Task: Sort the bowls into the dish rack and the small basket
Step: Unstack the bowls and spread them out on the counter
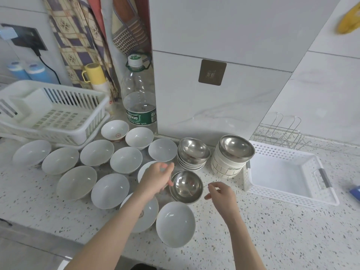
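Observation:
Several white bowls (126, 159) sit spread over the left half of the speckled counter (272, 230). A lone steel bowl (186, 187) stands upright at the centre. My left hand (156, 177) hovers at its left rim with loose fingers, one fingertip at the rim, partly covering a white bowl. To the bowl's right, my right hand (221, 193) hangs with loosely curled fingers and holds nothing. A steel bowl tops a stack of small white dishes (193, 152). Another steel bowl (236, 148) tops a stack of striped bowls. The white dish rack (52, 114) stands at the back left, the small white basket (288, 178) at the right.
A large water bottle (139, 98) stands behind the bowls against a white pillar. A yellow-lidded flask (95, 76) and hanging cloths are at the back. A wire rack (280, 133) stands behind the basket. A blue object (355, 192) lies at the right edge.

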